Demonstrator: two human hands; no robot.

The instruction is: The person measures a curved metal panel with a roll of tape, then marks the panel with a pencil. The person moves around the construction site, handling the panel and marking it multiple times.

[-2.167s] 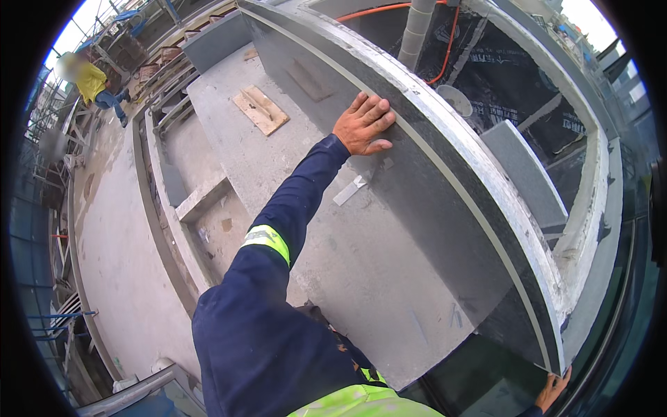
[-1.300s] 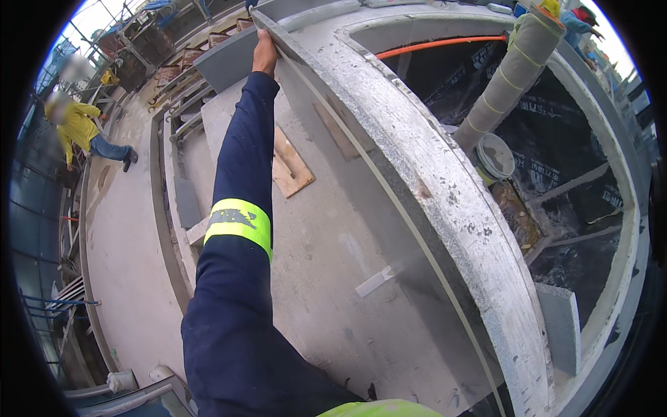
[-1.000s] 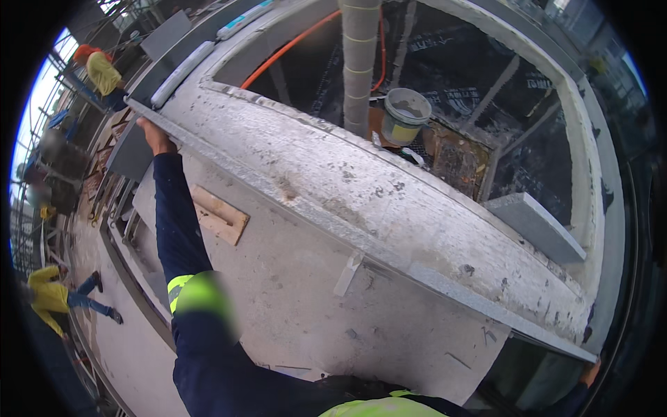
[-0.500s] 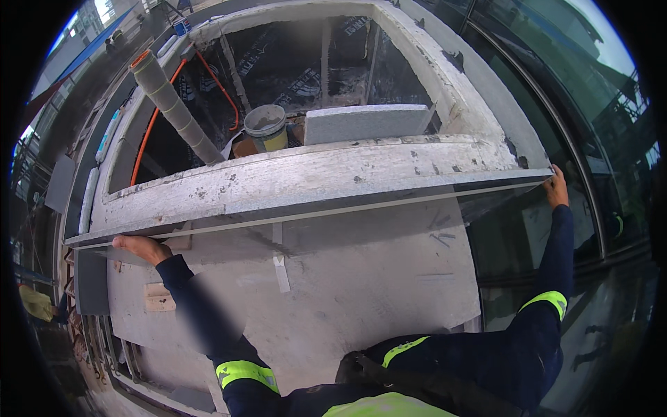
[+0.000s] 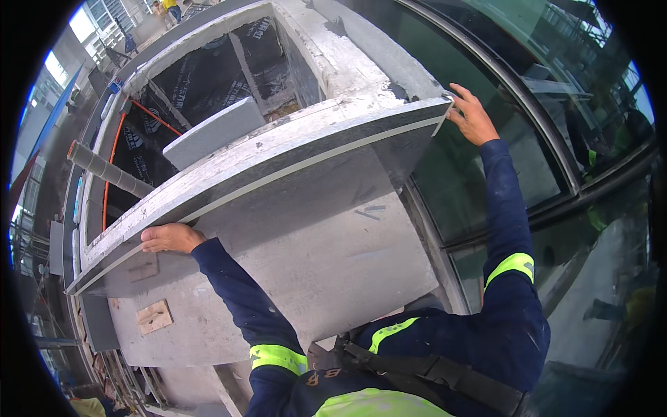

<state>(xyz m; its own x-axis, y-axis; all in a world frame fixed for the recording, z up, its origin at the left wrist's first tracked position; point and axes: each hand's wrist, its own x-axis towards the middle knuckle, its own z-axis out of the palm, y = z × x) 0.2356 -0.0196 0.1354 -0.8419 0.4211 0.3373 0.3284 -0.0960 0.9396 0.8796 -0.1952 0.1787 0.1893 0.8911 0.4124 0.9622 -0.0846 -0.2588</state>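
A long grey stone slab [image 5: 375, 163] forms the front edge of a raised box-like frame, and a narrow pale strip [image 5: 299, 162] runs along its dark front face. I cannot tell whether this strip is a tape or part of the slab. My left hand [image 5: 174, 238] lies against the slab's front toward its left part, fingers stretched out together. At the slab's right end corner is my right hand [image 5: 474, 118], its fingers extended and spread apart, the thumb side touching or very near the end. Neither hand shows anything gripped.
Behind the slab, a loose grey stone piece [image 5: 214, 132] leans inside the black-lined opening. A cardboard-like tube [image 5: 111, 170] and an orange pipe [image 5: 113, 174] stand left of it. Glass panels [image 5: 517, 167] rise at right. A wooden block [image 5: 154, 316] lies below on the grey board [image 5: 333, 271].
The view has turned and come closer to the slab's right end. My left hand has shifted inward along the slab; my right hand's fingers have spread at the corner.
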